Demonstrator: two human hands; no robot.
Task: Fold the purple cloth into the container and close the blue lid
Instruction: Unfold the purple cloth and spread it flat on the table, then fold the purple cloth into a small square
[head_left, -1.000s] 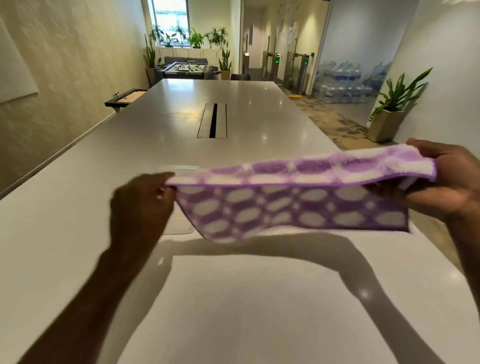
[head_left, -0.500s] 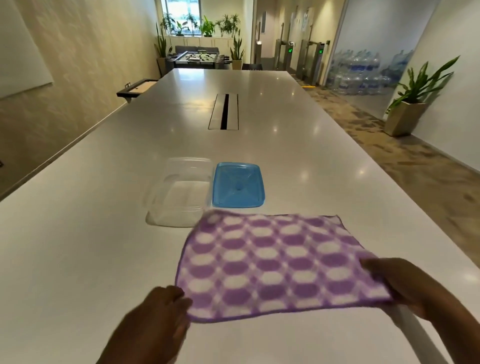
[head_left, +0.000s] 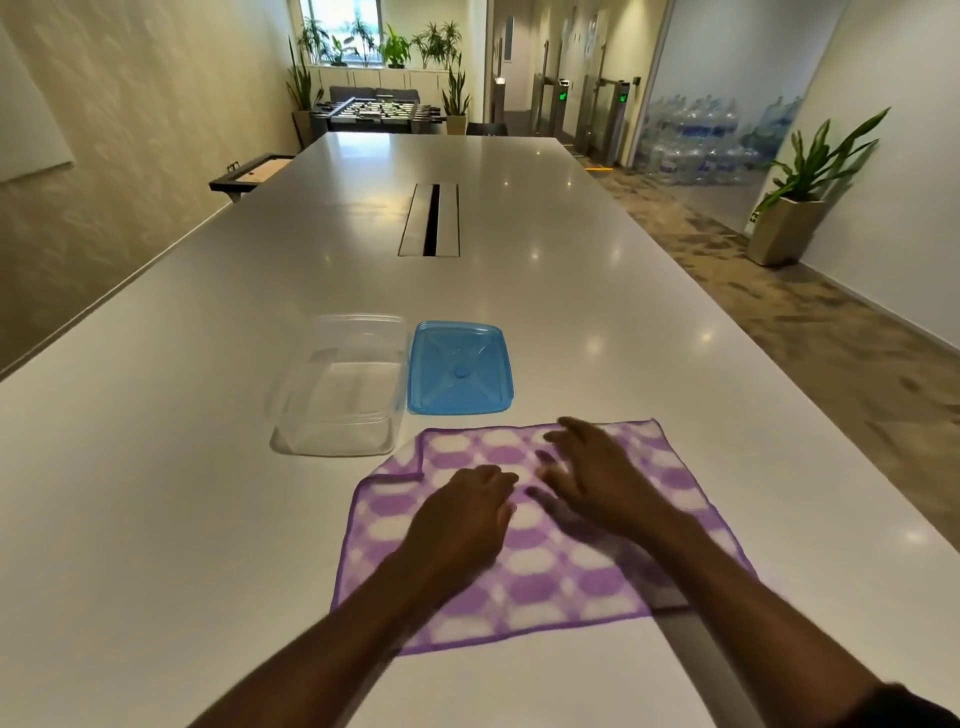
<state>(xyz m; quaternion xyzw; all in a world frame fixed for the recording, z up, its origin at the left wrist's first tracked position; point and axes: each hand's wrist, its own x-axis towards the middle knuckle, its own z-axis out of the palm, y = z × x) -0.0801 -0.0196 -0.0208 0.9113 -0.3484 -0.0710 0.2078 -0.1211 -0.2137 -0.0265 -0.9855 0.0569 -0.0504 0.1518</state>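
Observation:
The purple and white patterned cloth (head_left: 550, 577) lies spread flat on the white table, its far left corner turned over. My left hand (head_left: 462, 519) rests on the cloth's middle with fingers curled down. My right hand (head_left: 597, 478) lies flat on the cloth beside it, fingers spread and blurred. Just beyond the cloth stands the clear plastic container (head_left: 337, 415), uncovered, with nothing visible in it. The blue lid (head_left: 460, 369) lies flat on the table, touching the container's right side.
The long white table (head_left: 156, 493) stretches far ahead with a cable slot (head_left: 430, 221) in its middle. Its right edge drops to carpeted floor. A potted plant (head_left: 789, 218) and stacked water bottles stand at the far right.
The cloth was held up stretched between both hands, then lowered and laid flat on the table. Both hands let go of its edges and now rest on top of it.

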